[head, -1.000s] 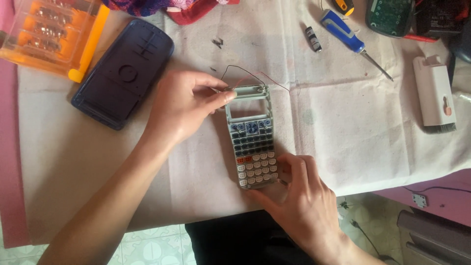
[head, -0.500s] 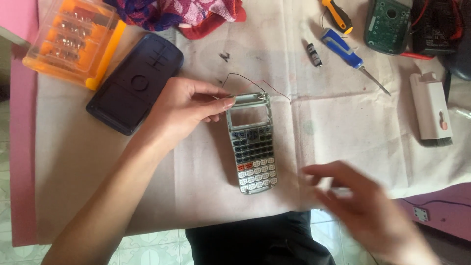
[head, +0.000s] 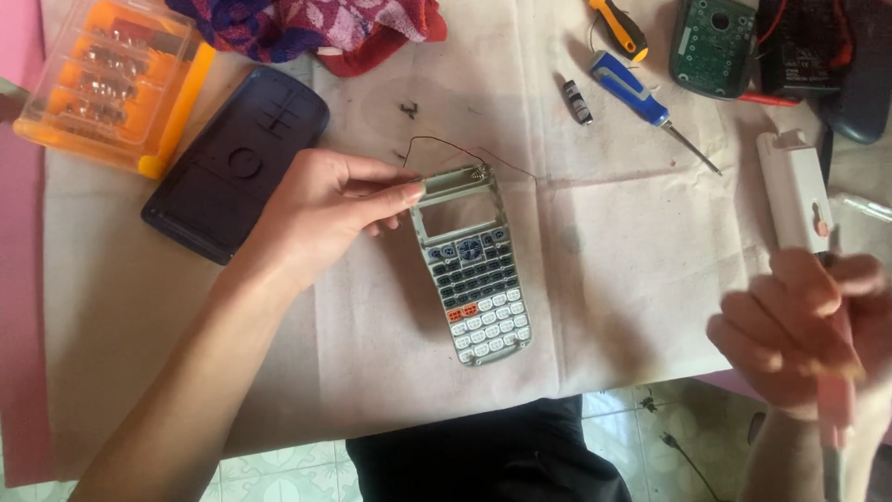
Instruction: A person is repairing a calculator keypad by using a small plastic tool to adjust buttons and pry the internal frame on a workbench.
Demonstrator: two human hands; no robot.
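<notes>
Fingertips of the left hand (head: 321, 209) pinch the grey plastic calculator shell (head: 472, 265); tugging could snap its thin wires (head: 446, 144). Right hand (head: 804, 330), blurred, grips a pinkish tool (head: 836, 395).

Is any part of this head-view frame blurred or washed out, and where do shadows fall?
Head view: the right hand at the lower right is motion-blurred, and the pinkish tool in it is smeared; the left hand and the calculator it steadies are sharp. Light is soft and even, with no strong glare. Faint shadows lie on the white cloth beside the calculator and under the left hand.
</notes>
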